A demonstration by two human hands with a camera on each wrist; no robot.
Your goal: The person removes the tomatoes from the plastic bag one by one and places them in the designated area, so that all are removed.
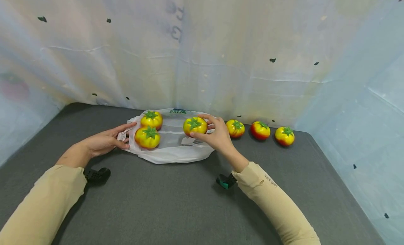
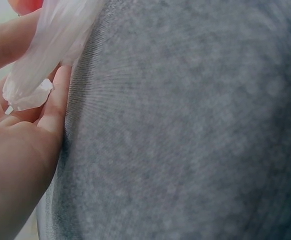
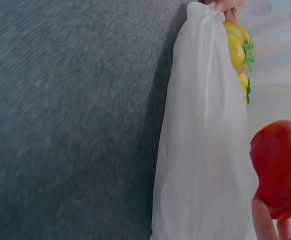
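My right hand [image 1: 217,132] pinches a yellow-and-red tomato [image 1: 194,126] with a green leafy top between thumb and fingers. The right wrist view shows the red underside of this tomato [image 3: 278,170], held just above a white plastic bag [image 1: 176,155]. Two more tomatoes, a rear one [image 1: 152,119] and a front one [image 1: 147,137], sit side by side on the bag's left part. At the bag's left end, my left hand [image 1: 105,139] holds the bunched plastic [image 2: 50,55] between thumb and fingers, its palm partly hidden by the film.
To the right of the bag stand three similar tomatoes in a row: a near one [image 1: 235,128], a middle one [image 1: 260,130] and a far one [image 1: 284,136]. A grey tabletop [image 1: 164,199] lies beneath. Pale sheeting [image 1: 202,62] hangs behind and along both sides.
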